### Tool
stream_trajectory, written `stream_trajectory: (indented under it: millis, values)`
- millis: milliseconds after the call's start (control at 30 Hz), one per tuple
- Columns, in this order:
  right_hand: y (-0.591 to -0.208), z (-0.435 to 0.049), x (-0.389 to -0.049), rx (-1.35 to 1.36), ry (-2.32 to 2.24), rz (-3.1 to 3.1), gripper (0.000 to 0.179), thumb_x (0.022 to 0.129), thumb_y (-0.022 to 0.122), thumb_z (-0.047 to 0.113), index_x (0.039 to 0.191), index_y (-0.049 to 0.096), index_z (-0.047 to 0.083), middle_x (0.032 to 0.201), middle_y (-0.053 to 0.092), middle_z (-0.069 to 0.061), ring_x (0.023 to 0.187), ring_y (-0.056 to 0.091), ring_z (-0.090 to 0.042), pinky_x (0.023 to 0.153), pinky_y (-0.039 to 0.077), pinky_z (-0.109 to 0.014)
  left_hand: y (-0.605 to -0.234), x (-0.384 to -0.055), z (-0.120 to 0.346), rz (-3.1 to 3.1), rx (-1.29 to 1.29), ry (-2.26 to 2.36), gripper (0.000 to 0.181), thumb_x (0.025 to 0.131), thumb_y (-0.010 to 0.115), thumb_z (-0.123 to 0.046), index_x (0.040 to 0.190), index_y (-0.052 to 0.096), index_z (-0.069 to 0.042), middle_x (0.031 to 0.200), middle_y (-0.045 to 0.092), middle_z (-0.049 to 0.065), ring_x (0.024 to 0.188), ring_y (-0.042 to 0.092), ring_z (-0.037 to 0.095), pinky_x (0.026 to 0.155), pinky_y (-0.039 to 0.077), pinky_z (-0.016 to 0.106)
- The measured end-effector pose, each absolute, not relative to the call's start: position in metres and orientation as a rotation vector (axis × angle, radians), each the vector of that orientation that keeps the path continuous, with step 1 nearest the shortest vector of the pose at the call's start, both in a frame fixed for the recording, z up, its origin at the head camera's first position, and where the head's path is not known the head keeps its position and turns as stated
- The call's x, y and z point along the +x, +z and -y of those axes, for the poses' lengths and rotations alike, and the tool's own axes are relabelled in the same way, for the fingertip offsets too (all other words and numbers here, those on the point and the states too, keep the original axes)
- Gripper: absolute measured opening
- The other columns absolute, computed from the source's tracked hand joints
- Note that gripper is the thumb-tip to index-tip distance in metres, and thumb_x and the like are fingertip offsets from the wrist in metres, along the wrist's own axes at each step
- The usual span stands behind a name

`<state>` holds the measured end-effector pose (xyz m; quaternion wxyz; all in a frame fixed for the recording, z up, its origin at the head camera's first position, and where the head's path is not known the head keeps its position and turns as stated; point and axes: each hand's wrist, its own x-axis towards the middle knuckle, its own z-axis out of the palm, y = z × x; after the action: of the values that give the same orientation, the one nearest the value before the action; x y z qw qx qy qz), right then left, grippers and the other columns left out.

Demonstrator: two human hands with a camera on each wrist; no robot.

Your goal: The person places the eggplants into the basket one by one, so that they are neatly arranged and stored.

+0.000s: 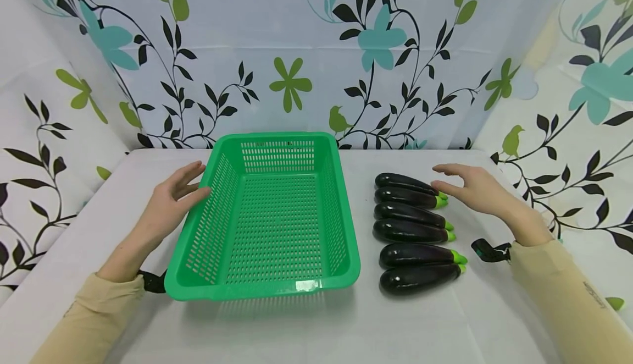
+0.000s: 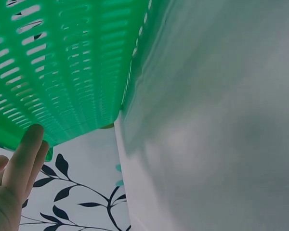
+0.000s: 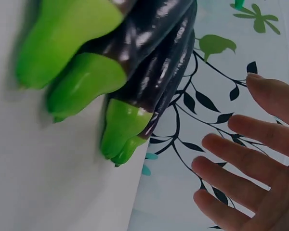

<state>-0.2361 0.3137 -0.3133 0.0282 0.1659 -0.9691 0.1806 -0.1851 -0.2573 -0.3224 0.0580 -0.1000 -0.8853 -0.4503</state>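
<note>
"What's the biggest thing around you?"

"A cloth (image 1: 242, 28) printed with leaves, flowers and birds, hanging behind and on both sides of me. Then comes the counter (image 1: 395, 331), covered in white."

"And on it?"

"A green plastic basket (image 1: 237, 291) with slotted walls, left of the middle. To its right, a little apart from it, lie my six eggplants (image 1: 415, 231), side by side in three close pairs, with their green stem ends (image 1: 459, 257) towards my right."

"What about your sleeves?"

"Pale yellow; the right sleeve (image 1: 564, 292) has some small print on it that I can't read."

"And your hands?"

"Well apart, one on either side of all that. My left hand (image 1: 170, 202) is at the basket's left rim, fingers loosely bent and thumb over the edge; I can't tell whether it touches. My right hand (image 1: 475, 188) hovers beside the stem ends of the farthest eggplants, fingers spread, gripping nothing."

"Anything smaller?"

"A little black device (image 1: 487, 251) by my right cuff, and some black material (image 1: 154, 281) showing by the left one."
</note>
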Motion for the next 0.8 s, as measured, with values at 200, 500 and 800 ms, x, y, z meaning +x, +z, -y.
stream_trajectory:
  millis: [200, 500, 800]
  values:
    - [-0.314, -0.311, -0.251, 0.617, 0.690, 2.959, 0.046, 0.092, 0.059, 0.038, 0.128, 0.057, 0.011, 0.126, 0.058, -0.016, 0.117, 0.051, -0.038, 0.096, 0.040, -0.056, -0.327, -0.186, 0.253, 2.667, -0.314, -1.344, 0.067, 0.093, 0.059, -0.028, 0.150, 0.026, -0.015, 0.151, 0.031, 0.009, 0.127, 0.043, 0.038, 0.075, 0.045, 0.011]
    - [-0.322, -0.314, -0.273, 0.625, 0.868, 2.945, 0.043, 0.090, 0.062, 0.035, 0.126, 0.060, 0.011, 0.127, 0.058, -0.011, 0.116, 0.054, -0.033, 0.095, 0.044, -0.051, -0.330, -0.184, 0.249, 2.657, -0.257, -1.424, 0.063, 0.094, 0.056, -0.023, 0.150, 0.027, -0.017, 0.144, 0.039, 0.018, 0.115, 0.054, 0.031, 0.064, 0.054, 0.022]
    - [-0.335, -0.314, -0.285, 0.623, 1.079, 2.892, 0.039, 0.090, 0.064, 0.032, 0.124, 0.061, 0.013, 0.123, 0.061, -0.009, 0.113, 0.058, -0.026, 0.092, 0.047, -0.046, -0.330, -0.183, 0.250, 2.659, -0.193, -1.450, 0.062, 0.094, 0.056, -0.024, 0.149, 0.028, -0.022, 0.143, 0.040, 0.017, 0.110, 0.057, 0.018, 0.064, 0.054, 0.025]
